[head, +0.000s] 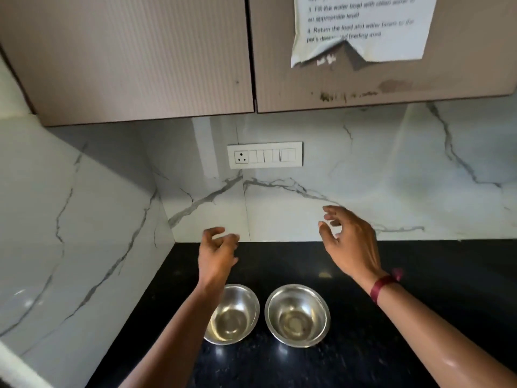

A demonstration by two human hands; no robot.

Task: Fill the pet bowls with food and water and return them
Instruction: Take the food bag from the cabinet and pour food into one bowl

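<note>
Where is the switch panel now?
In the head view, the switch panel is on the marble wall, under the cabinets, above the two steel bowls.

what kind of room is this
Most likely a home kitchen corner: a black stone countertop under wall cabinets, a marble-look backsplash with a switch panel, and two steel bowls.

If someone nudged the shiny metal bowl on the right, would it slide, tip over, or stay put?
The right bowl looks thin, polished steel and seems empty, so it is probably light. On the glossy black counter it would likely slide easily. Its rounded sides narrow toward a small base, so a push at the rim might rock it rather than tip it over.
</note>
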